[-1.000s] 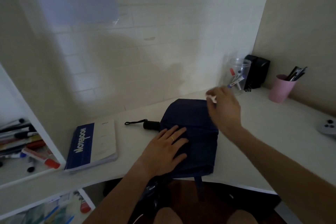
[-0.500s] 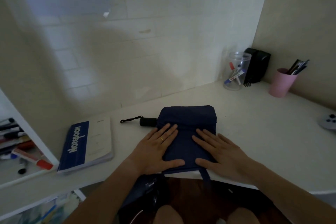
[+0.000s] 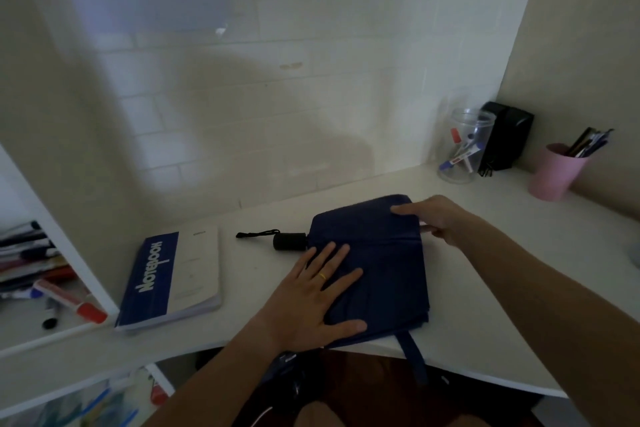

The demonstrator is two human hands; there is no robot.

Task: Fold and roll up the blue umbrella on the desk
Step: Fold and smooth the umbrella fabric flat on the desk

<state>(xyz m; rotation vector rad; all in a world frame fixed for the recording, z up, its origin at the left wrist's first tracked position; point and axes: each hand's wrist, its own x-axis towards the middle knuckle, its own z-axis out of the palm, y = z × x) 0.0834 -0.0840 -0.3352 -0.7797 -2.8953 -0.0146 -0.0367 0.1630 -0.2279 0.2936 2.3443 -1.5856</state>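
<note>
The blue umbrella [image 3: 381, 260] lies flattened on the white desk [image 3: 485, 270], its dark fabric folded into a rough rectangle. Its black handle [image 3: 289, 241] with a wrist cord points left. A fabric strap [image 3: 414, 355] hangs over the desk's front edge. My left hand [image 3: 317, 298] rests flat with spread fingers on the near left part of the fabric. My right hand [image 3: 436, 218] is at the far right corner of the fabric, thumb on top and fingers curled around the edge.
A blue and white notebook [image 3: 173, 277] lies left of the umbrella. At the back right stand a clear jar of markers [image 3: 464, 146], a black box [image 3: 507, 135] and a pink pen cup [image 3: 557, 172]. Shelves with markers [image 3: 52, 288] are at the left.
My right hand has moved from lying flat on the near right of the fabric to gripping its far right corner. My left hand stays pressed in place.
</note>
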